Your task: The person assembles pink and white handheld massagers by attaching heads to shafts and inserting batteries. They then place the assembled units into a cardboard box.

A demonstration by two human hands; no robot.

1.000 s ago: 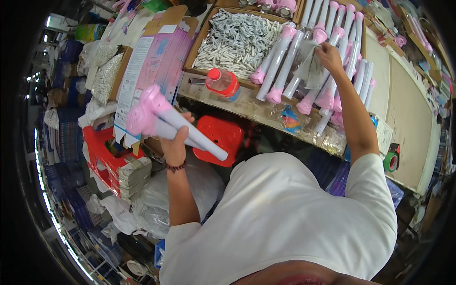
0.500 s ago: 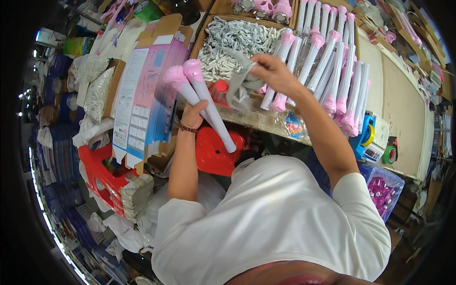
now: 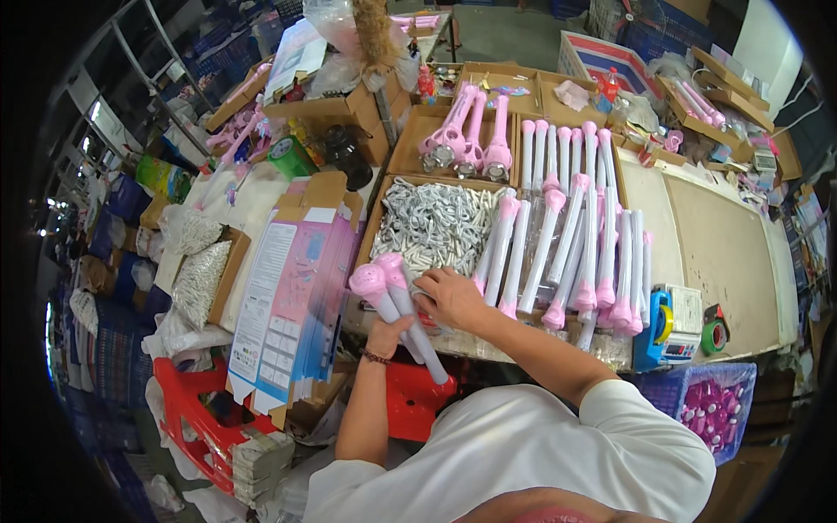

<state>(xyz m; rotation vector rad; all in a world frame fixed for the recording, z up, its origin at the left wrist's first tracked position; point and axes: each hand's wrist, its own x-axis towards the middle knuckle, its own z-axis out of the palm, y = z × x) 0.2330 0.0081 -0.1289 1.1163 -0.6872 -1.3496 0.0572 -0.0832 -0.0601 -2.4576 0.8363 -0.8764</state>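
Observation:
My left hand (image 3: 386, 338) is wrapped around two whitish tubes with pink bulb-shaped heads (image 3: 370, 281), held slanting with the heads up and away from me. Just right of them, at the front edge of the table, my right hand (image 3: 452, 299) bends its fingers over a red-capped bottle (image 3: 425, 303), most of which the hand hides. Beyond both hands, a cardboard box holds grey-white looped cords and small white pieces (image 3: 432, 218). To the right lie rows of similar pink-headed white tubes (image 3: 571, 231), many of them overlapping.
Printed flat cartons (image 3: 283, 296) stand stacked at left. Pink handled parts with metal ends (image 3: 466, 135) fill a box behind. A blue tape dispenser (image 3: 656, 336) and green tape roll (image 3: 715, 335) sit at right, above a crate of purple items (image 3: 711, 414). A red stool (image 3: 414, 405) is below.
My right hand has come down and left to the red-capped bottle; the grey cloth it held is no longer visible. The head view has tilted up. My left hand keeps both tubes.

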